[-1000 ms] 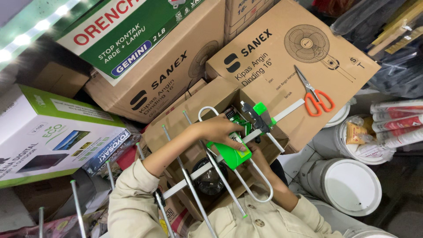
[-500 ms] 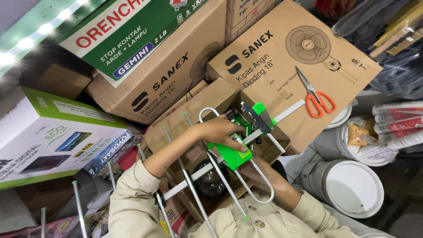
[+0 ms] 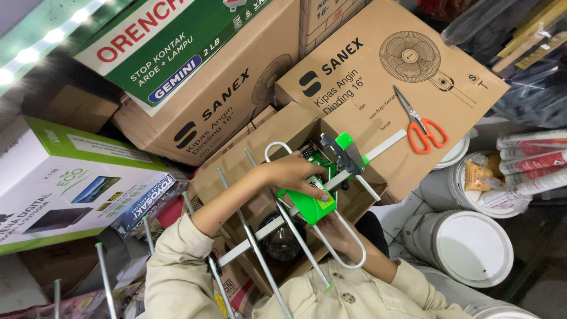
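Left hand (image 3: 292,174) is clamped over the green junction box (image 3: 307,201) on the antenna boom (image 3: 277,221) above the open carton (image 3: 295,127), right hand (image 3: 336,233) cupped beneath, grip unclear, so it looks like fitting work, needing a steady hold next.

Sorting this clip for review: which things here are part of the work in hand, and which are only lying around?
In hand:
- antenna, metal rods on a boom
- its green plastic housing, under the left hand
- right hand, beneath the wire loop

Lying about:
- orange-handled scissors on a fan carton
- white buckets
- green-and-white box
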